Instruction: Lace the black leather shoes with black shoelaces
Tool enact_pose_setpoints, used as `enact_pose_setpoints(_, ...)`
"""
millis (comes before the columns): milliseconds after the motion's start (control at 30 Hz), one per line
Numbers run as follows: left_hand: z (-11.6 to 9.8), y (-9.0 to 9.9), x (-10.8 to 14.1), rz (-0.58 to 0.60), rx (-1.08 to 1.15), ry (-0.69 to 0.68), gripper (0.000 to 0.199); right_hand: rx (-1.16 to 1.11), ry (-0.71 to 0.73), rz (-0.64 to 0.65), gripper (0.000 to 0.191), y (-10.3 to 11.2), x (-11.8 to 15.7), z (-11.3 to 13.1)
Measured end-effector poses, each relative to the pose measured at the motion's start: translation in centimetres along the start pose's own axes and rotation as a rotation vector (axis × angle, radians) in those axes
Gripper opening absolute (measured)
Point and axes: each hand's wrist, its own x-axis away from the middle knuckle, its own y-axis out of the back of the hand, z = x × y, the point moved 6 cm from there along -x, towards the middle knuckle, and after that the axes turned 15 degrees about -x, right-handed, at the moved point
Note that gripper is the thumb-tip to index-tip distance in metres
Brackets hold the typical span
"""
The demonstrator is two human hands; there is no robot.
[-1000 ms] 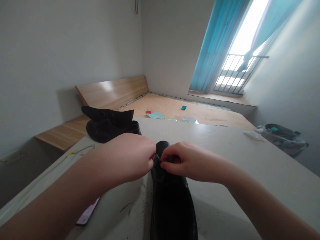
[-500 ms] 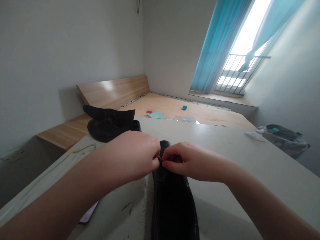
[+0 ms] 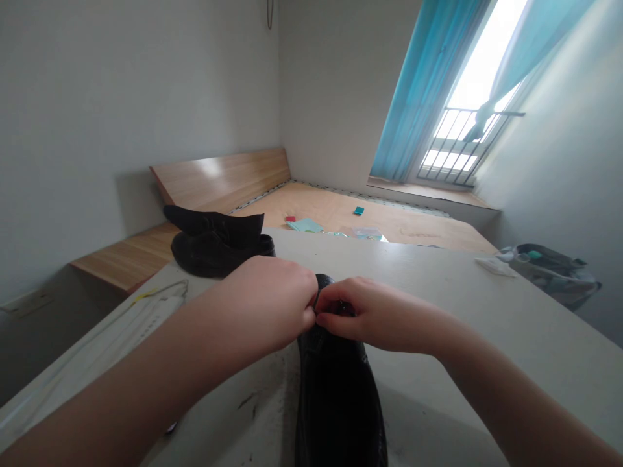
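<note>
A black shoe (image 3: 343,402) stands on the white table, toe pointing away from me and its dark opening nearest me. Over its front part my left hand (image 3: 285,295) is closed, thumb and fingers pinched together. From the other side my right hand (image 3: 363,308) makes a pinch too, thumb and forefinger tips brought together. The fingertips of both hands meet just above the shoe. Whatever is between them is too small and hidden to make out. Part of the toe (image 3: 324,280) shows between the hands.
Another black shoe (image 3: 204,256) lies at the table's far left, with a dark flat piece (image 3: 219,224) on top. A white power strip (image 3: 150,324) with a cable runs along the left edge. A lined bin (image 3: 555,272) stands right of the white table (image 3: 438,285).
My left hand has shifted slightly right, closing the small gap to my right fingertips. Its forearm now covers most of the pinkish flat object on the table. My right hand is nearly still.
</note>
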Motion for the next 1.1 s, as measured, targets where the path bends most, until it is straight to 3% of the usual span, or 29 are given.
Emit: enact_pose_setpoints(1100,-0.30,0.48,-0.57,-0.043,-0.020,0.042,0.024,0.027,-0.008,-0.022,0.017,0.24,0.15,-0.41)
